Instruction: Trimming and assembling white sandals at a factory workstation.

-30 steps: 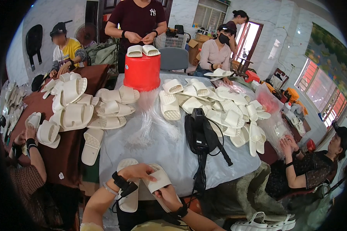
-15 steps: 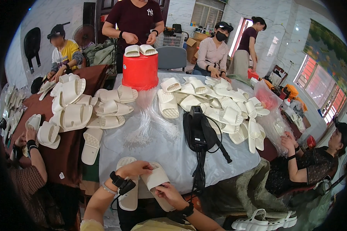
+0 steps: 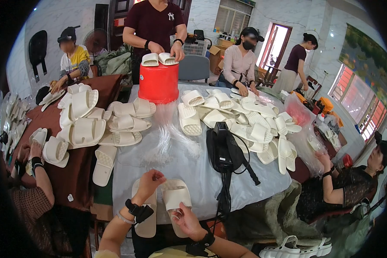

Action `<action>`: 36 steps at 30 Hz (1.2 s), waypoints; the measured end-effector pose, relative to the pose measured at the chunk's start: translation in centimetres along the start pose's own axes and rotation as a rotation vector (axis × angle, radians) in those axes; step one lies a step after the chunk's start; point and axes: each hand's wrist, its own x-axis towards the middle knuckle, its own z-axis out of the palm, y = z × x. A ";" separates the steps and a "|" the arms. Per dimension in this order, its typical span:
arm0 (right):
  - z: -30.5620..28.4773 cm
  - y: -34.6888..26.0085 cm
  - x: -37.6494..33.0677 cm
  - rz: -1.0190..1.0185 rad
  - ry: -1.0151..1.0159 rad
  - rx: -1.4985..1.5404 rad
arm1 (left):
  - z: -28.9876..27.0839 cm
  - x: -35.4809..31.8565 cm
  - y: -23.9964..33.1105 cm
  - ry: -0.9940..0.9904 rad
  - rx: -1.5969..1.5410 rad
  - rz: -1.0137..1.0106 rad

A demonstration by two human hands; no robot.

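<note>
A cream slipper [image 3: 175, 202] was set toe outward at the near edge of the grey-sheeted table [image 3: 266, 178], with a matching slipper [image 3: 146, 221] placed just to its left. The left hand [image 3: 152, 182] was poised over the gap between their toe ends, its fingers loosely bent and narrowly gathered; whether a fine clear strand was pinched there could not be told. The right hand [image 3: 186, 218] was placed at the rear opening of the broad strap [image 3: 179, 199], fingers partly bent, thumb a little apart — whether anything was gripped could not be made out.

For good handling, it was judged that the sole should be kept level and steadied by the right hand, with the strap supported from below rather than pressed flat. Anything thin and clear was best drawn slowly, in line with the strap, so that the soft edge would not be creased. Loose clear strands [image 3: 165, 133] were spread farther up the sheet — these were best kept apart from the slipper being handled.
</note>
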 end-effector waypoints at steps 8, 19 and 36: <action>1.8 -3.2 -1.3 0.301 -0.527 -0.202 | 0.3 -1.1 0.7 0.232 -0.348 0.028; 7.1 -3.7 10.4 -0.863 -0.412 -1.028 | -0.4 -1.5 -2.0 0.344 -0.990 -0.144; 5.7 -4.4 10.8 -0.715 -0.298 -0.736 | 0.0 -2.2 -1.0 0.281 -0.734 -0.024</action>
